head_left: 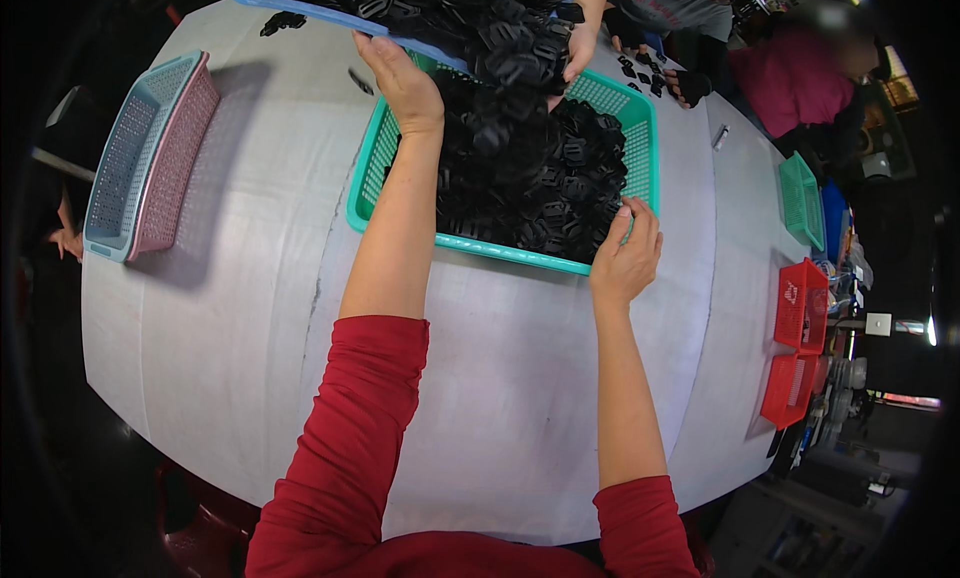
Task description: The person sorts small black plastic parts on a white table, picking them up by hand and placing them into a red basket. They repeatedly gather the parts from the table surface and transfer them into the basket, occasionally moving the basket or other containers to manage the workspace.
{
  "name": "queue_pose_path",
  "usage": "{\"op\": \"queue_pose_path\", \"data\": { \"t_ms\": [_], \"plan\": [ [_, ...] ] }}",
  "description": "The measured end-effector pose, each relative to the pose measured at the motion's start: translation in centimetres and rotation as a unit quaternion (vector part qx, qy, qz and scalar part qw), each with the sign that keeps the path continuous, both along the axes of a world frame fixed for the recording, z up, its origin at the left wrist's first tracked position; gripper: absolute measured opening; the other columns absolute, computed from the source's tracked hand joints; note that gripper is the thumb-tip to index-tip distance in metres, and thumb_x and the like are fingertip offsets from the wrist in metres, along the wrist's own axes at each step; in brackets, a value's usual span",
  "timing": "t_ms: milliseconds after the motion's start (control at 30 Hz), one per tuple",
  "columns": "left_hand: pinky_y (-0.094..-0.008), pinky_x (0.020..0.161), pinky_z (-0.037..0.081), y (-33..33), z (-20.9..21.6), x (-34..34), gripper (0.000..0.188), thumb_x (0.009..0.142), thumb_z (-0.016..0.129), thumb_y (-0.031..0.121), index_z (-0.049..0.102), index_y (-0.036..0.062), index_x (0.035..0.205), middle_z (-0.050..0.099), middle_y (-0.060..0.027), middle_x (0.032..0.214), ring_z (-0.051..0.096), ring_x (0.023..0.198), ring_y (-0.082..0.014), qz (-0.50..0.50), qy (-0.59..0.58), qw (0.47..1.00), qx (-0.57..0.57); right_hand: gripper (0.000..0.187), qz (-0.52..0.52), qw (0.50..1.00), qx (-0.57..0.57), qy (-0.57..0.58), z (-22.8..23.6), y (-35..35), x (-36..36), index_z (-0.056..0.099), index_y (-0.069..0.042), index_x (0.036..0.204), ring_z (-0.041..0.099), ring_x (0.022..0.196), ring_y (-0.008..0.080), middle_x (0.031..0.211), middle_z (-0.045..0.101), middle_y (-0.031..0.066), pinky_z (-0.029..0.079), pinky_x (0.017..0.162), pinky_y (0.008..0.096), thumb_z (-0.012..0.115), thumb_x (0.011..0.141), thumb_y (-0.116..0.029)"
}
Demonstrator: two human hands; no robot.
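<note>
A green basket [470,245] stands on the table, heaped with small black plastic buckles [560,203]. Tilted over its far side is a blue basket [330,16], from which more black buckles [520,53] are pouring, blurred by motion. My left hand [405,86] grips the blue basket's near rim, its fingertips partly hidden against the edge. At the near right corner of the green basket, my right hand [628,253] has its fingers bent round the rim. Another person's hand [582,50] is at the right side of the blue basket.
A pink basket with a light blue one [130,168] nested in it stands at the left. Loose buckles [283,23] lie on the table [500,378]. People [790,83] work at the far right. A small green basket [800,203] and red baskets [800,303] line the right edge.
</note>
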State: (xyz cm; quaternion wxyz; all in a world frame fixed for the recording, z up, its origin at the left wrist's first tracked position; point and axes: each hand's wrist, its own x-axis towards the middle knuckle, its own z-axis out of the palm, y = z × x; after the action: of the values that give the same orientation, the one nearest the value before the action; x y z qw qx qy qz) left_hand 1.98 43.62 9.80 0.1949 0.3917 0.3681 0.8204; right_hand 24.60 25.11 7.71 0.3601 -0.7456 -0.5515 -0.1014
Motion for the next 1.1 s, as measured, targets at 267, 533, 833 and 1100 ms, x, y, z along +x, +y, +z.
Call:
{"op": "queue_pose_path", "data": {
  "t_ms": [267,533,833,1100],
  "plan": [
    [-0.0424,0.099,0.036,-1.9,1.2,-2.3,0.047,0.103,0.03,0.033,0.041,-0.0092,0.122,0.052,-0.0313,0.121,0.05,0.111,-0.0431,0.109,0.112,0.986,-0.059,0.028,0.025,0.999,-0.007,0.021,1.2,0.1,-2.0,0.062,-0.011,0.107,0.058,0.109,0.028,0.115,0.063,0.0044,0.037,0.102,0.0494,0.044,0.098,-0.029],
    [-0.0378,0.109,0.036,-6.1,0.2,-11.4,0.064,0.103,0.03,0.042,0.022,-0.0043,0.147,0.03,-0.0239,0.148,0.037,0.136,-0.0304,-0.177,0.117,0.961,-0.175,0.03,-0.006,0.999,-0.045,0.004,0.6,-0.1,-0.8,0.062,-0.011,0.11,0.058,0.108,0.0281,0.113,0.064,0.0044,0.038,0.102,0.045,0.042,0.099,-0.031],
    [-0.0348,0.111,0.027,-5.5,-0.9,-6.5,0.063,0.103,0.032,0.033,0.013,-0.0068,0.148,0.029,-0.0263,0.149,0.035,0.137,-0.0323,-0.129,0.124,0.982,-0.062,0.014,0.288,0.943,0.09,-0.141,1.8,-1.9,-4.9,0.063,-0.008,0.09,0.06,0.088,0.0284,0.093,0.064,0.0073,0.046,0.081,0.0412,0.053,0.08,-0.008],
    [-0.0392,0.117,0.014,-5.2,3.0,-2.9,0.068,0.101,0.035,0.031,0.005,-0.0097,0.146,0.011,-0.0296,0.153,0.013,0.144,-0.0379,-0.163,0.118,0.973,-0.115,0.04,0.515,0.849,-0.117,0.011,-6.5,-1.8,-27.8,0.056,-0.006,0.123,0.037,0.134,0.0307,0.135,0.047,0.0146,0.035,0.106,0.045,0.059,0.085,-0.015]
  ]
}}
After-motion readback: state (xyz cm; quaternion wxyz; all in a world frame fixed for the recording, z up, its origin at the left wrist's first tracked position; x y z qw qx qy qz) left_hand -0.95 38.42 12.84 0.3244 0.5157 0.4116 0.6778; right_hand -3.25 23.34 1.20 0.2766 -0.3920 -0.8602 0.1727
